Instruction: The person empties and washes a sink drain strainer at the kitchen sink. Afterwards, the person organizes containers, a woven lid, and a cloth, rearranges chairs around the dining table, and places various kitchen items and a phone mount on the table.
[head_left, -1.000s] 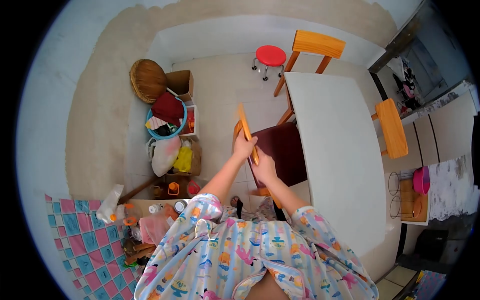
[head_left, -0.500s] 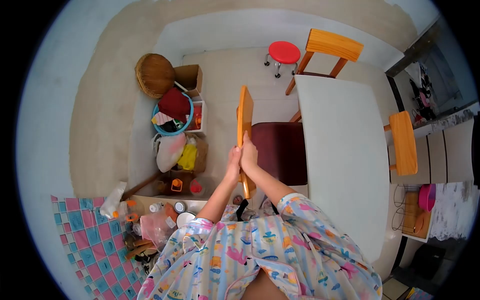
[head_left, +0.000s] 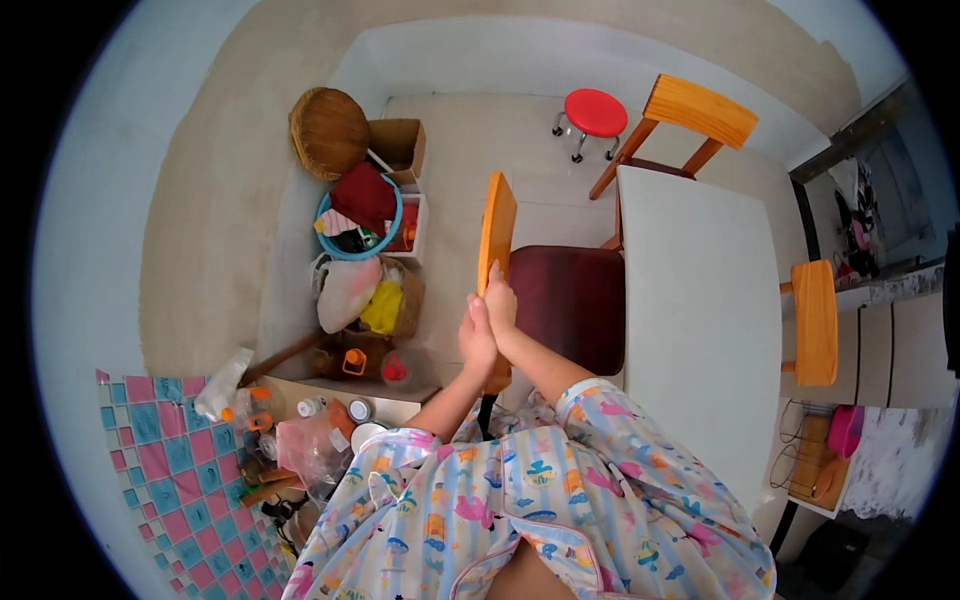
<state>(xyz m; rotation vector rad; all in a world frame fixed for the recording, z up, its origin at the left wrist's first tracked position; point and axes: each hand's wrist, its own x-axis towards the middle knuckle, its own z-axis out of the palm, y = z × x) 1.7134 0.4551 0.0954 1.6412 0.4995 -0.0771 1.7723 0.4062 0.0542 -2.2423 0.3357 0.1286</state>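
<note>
A wooden chair stands left of the white table [head_left: 700, 320], its orange backrest [head_left: 497, 225] seen nearly edge-on and its dark red seat [head_left: 568, 310] reaching the table's edge. My right hand [head_left: 501, 305] is closed on the near part of the backrest, with the thumb pointing up along it. Just below and to the left, my left hand [head_left: 477, 338] presses against the same backrest, touching the right hand. Its fingers are partly hidden behind the wood and the other hand.
A red stool [head_left: 596, 113] and another wooden chair [head_left: 700, 110] stand beyond the table. A third chair back [head_left: 815, 323] is at right. Boxes, a blue basin [head_left: 323, 215] and bags line the left wall. Bottles and jars [head_left: 360, 410] stand on a counter at lower left.
The backrest has gone from slanted to nearly upright in view, and my hands have come together on it. The view has turned, so the table and stool appear farther right.
</note>
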